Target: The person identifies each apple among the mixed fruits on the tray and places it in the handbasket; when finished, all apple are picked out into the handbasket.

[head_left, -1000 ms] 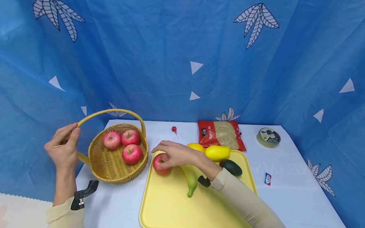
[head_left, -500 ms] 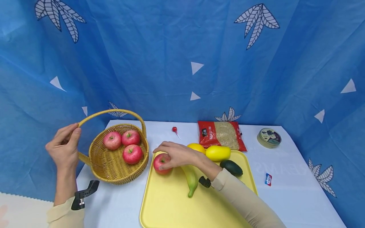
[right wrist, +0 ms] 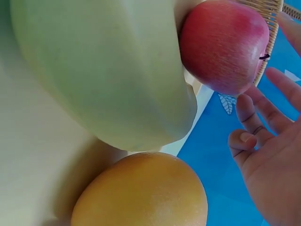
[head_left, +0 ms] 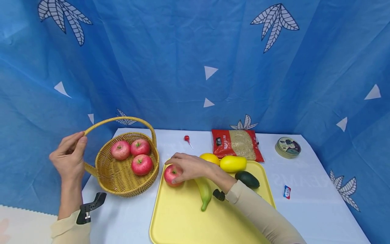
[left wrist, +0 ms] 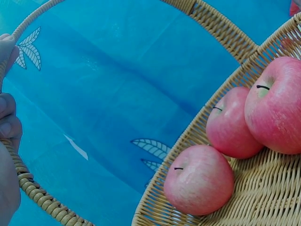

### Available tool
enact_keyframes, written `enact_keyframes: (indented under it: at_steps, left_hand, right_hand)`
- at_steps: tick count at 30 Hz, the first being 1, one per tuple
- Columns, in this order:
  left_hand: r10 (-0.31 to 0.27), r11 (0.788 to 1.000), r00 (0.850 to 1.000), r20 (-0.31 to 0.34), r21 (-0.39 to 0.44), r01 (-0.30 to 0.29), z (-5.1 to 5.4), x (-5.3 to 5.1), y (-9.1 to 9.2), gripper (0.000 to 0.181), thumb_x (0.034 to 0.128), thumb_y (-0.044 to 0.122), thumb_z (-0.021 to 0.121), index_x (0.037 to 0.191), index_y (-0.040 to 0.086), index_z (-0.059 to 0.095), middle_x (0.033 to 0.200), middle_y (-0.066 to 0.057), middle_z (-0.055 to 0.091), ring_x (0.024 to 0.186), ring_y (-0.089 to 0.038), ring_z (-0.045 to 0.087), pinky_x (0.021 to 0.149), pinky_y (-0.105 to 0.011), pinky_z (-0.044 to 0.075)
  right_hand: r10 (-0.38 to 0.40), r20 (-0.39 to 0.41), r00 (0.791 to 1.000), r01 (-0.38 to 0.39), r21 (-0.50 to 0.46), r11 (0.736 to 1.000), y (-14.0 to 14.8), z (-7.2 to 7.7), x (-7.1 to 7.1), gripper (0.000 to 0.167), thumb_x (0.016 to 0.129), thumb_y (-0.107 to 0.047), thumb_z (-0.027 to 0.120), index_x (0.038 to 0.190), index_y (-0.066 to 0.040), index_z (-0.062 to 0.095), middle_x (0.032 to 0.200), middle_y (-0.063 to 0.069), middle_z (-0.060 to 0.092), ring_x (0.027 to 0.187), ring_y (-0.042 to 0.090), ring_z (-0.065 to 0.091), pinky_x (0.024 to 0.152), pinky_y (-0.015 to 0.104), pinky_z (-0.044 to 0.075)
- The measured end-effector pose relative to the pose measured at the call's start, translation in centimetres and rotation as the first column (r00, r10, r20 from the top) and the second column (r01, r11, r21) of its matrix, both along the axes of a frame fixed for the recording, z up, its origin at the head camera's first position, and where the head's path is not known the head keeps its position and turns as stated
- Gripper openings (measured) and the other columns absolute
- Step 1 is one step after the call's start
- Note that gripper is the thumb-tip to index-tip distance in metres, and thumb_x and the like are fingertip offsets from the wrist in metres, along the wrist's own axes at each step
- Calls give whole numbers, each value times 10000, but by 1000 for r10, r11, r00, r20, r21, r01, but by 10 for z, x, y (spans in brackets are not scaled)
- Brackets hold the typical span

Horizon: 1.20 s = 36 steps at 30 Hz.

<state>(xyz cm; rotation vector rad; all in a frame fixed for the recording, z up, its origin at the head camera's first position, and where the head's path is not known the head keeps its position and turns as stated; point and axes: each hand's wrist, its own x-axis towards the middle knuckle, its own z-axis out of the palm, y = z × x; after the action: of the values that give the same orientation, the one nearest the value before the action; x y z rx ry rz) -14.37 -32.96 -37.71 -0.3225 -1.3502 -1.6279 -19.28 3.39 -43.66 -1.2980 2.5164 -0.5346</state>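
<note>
My left hand (head_left: 68,154) pinches the handle of a woven basket (head_left: 102,181) between thumb and fingers. Three red apples (head_left: 142,165) lie inside the basket; they also show in the left wrist view, as does part of the left hand (left wrist: 8,127). My right hand (head_left: 190,167) is over another red apple (head_left: 171,174) at the tray's far left corner. In the right wrist view the right hand's fingers (right wrist: 277,160) are spread and loosely bent beside this apple (right wrist: 223,47). Whether they touch it I cannot tell. A green-yellow banana (head_left: 204,195) lies beneath the right wrist.
The yellow tray (head_left: 179,223) also bears an orange fruit (right wrist: 141,193), a yellow fruit (head_left: 233,163) and a dark green fruit (head_left: 247,179). Behind it lie a red bag (head_left: 237,145) and a lollipop (head_left: 187,139). A round tin (head_left: 287,148) and a small wrapper (head_left: 287,192) are at right.
The right hand's thumb and fingertips have shifted slightly to the right over the apple. The left hand, the basket and the fruit stay as they were.
</note>
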Motion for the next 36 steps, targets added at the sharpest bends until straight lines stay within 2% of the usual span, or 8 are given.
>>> enact_keyframes:
  at_steps: [11, 25, 31, 36]
  left_hand:
    - [-22, 999, 1000, -10, 24, 22, 0, 0, -1, 191, 816, -194, 706, 992, -256, 661, 940, -201, 744, 669, -115, 602, 609, -144, 480]
    - [-13, 1000, 1000, 0, 22, 13, -4, -3, -3, 197, 820, -192, 704, 1001, -255, 661, 957, -193, 748, 717, -121, 631, 623, -148, 480]
    - [-14, 1000, 1000, -4, 24, 14, -3, -3, -3, 189, 819, -194, 703, 994, -253, 664, 948, -203, 744, 670, -115, 598, 595, -143, 464]
    - [2, 1000, 1000, 9, 13, -2, -1, -1, 0, 191, 822, -183, 709, 997, -246, 669, 949, -193, 748, 692, -113, 624, 614, -144, 478]
  right_hand:
    - [-22, -22, 1000, 23, 61, 998, -2, -6, 2, 741, 813, -589, 764, 1447, -281, 537, 1366, -60, 532, 1145, 106, 534, 939, 330, 509]
    - [-22, -34, 999, 25, 94, 995, -4, -10, 2, 768, 806, -583, 774, 1467, -293, 510, 1360, -68, 521, 1110, 90, 541, 914, 313, 508]
    - [-20, -26, 999, 22, 108, 994, -3, -12, 1, 803, 806, -579, 779, 1496, -315, 465, 1382, -65, 510, 1106, 82, 543, 937, 293, 501]
    - [-19, -20, 1000, 21, 109, 994, -3, -12, 2, 818, 803, -581, 781, 1505, -325, 448, 1383, -60, 510, 1097, 82, 546, 937, 289, 501]
